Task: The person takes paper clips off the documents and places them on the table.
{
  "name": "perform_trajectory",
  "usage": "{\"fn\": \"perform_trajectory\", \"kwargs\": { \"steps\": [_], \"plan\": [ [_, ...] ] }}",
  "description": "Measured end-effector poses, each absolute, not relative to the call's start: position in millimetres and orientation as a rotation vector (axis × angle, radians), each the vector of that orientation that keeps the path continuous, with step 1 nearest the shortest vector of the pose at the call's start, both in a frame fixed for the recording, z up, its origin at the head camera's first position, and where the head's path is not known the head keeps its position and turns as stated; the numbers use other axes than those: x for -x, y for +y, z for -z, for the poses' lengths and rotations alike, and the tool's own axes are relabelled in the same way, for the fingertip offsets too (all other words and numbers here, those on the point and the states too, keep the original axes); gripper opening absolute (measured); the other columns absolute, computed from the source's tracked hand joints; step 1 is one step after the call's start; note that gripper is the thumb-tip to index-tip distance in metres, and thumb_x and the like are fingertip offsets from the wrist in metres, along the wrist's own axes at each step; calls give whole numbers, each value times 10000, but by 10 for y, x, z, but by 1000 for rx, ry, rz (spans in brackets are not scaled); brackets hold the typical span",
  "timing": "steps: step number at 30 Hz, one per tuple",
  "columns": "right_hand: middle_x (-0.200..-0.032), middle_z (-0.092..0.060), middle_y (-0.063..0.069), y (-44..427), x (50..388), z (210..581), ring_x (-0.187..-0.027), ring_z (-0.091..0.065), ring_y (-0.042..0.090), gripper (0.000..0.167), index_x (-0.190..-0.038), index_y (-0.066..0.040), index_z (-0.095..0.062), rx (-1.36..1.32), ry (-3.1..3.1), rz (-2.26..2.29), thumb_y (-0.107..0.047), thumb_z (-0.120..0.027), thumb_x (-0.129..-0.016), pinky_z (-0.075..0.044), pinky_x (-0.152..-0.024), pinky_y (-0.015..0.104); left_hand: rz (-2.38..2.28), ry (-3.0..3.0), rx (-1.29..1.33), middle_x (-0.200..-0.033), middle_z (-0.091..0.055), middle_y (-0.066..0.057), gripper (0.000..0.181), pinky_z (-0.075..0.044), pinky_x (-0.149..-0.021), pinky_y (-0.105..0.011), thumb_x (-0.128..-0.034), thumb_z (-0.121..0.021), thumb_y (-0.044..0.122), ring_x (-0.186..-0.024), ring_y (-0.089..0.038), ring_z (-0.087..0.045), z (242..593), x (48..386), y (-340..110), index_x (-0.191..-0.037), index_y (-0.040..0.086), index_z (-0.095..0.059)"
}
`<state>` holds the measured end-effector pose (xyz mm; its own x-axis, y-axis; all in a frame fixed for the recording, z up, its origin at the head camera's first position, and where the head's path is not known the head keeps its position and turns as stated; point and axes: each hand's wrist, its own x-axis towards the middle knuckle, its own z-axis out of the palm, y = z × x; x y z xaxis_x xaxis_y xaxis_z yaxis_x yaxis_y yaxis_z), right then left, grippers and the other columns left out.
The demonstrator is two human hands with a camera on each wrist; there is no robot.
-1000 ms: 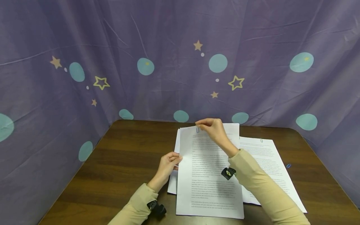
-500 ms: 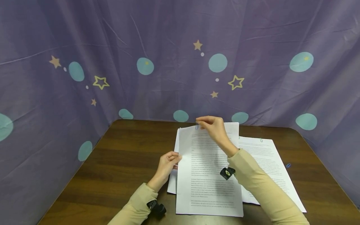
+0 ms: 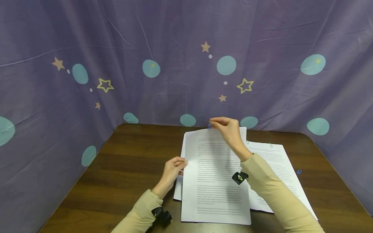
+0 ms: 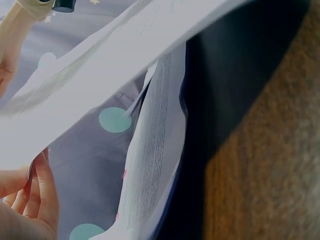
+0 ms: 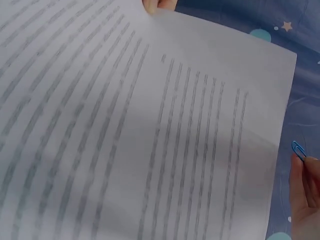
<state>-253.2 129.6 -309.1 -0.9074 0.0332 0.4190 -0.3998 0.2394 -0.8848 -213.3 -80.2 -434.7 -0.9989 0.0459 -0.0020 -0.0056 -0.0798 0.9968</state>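
A white sheet of printed paper point(image 3: 215, 181) is held up in the head view, its left edge pinched between the thumb and fingers of my left hand point(image 3: 172, 170). My right hand point(image 3: 230, 131) is at the sheet's top edge and pinches a blue paper clip point(image 3: 209, 126). In the right wrist view the clip point(image 5: 298, 149) stands apart from the paper, its looped end pointing out from the fingertips. The left wrist view shows my left thumb and fingers point(image 4: 42, 195) gripping the edge. Whether more sheets lie directly behind this one cannot be seen.
More paper point(image 3: 179, 191) shows behind the held sheet on the left. To the right lie printed sheets point(image 3: 279, 174) with a green paper clip point(image 3: 271, 145) at the top. A loose blue paper clip point(image 3: 299, 171) rests on the wooden table point(image 3: 125, 161). A purple curtain point(image 3: 175, 94) hangs behind.
The blue paper clip was on the sheet's top edge; my right hand has drawn it up and off, then slightly right. My left hand keeps its pinch on the paper.
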Motion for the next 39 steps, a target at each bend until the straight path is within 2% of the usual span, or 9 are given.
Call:
{"fn": "perform_trajectory", "kwargs": {
  "steps": [3, 5, 9, 14, 20, 27, 39],
  "plan": [
    [-879, -652, 196, 1351, 2494, 3050, -686, -633, 85, 211, -947, 52, -658, -334, -2182, -1711, -105, -639, -808, -500, -687, 207, -2280, 2119, -27, -674, -626, -2, 160, -435, -440, -191, -782, -595, -40, -522, -72, -536, 4348, 2136, -812, -881, -150, -534],
    [-884, -645, 215, 1375, 2433, 2989, -700, -642, 131, 199, -946, 57, -655, -324, -2190, -1716, -86, -633, -810, -501, -693, 212, -2278, 2121, -23, -679, -629, -10, 160, -439, -446, -198, -782, -594, -40, -527, -80, -537, 4345, 2138, -819, -882, -151, -536],
    [-908, -624, 259, 1438, 2336, 2898, -709, -645, 143, 189, -961, 87, -637, -314, -2211, -1710, -33, -608, -818, -500, -696, 208, -2271, 2130, -32, -682, -630, -8, 160, -447, -459, -203, -783, -597, -33, -534, -77, -543, 4339, 2141, -841, -880, -146, -537],
    [-913, -630, 242, 1622, 2425, 3027, -678, -627, 42, 222, -972, 79, -638, -312, -2217, -1695, -74, -629, -812, -490, -681, 171, -2271, 2142, -52, -671, -626, 14, 157, -445, -457, -188, -787, -596, -28, -533, -61, -543, 4341, 2143, -861, -877, -143, -538],
    [-886, -659, 163, 1803, 2466, 3147, -688, -627, 43, 272, -967, 60, -646, -293, -2232, -1633, -157, -650, -804, -488, -698, 178, -2275, 2128, -6, -656, -615, 29, 161, -438, -454, -192, -785, -607, -21, -520, -63, -521, 4347, 2154, -881, -885, -132, -548],
    [-826, -668, -26, 1989, 2416, 3209, -714, -610, 27, 311, -986, 7, -658, -210, -2297, -1558, -241, -656, -799, -474, -677, 161, -2274, 2120, -5, -640, -599, 41, 188, -426, -446, -173, -791, -600, -23, -514, -49, -494, 4332, 2139, -907, -912, -153, -539],
    [-778, -640, -139, 2347, 2300, 3351, -724, -604, 2, 363, -1011, 30, -640, -71, -2335, -1539, -268, -648, -804, -453, -692, 124, -2246, 2160, 26, -617, -581, 54, 139, -416, -446, -158, -788, -616, 0, -517, -44, -473, 4327, 2149, -959, -879, -95, -570]
  ]
}}
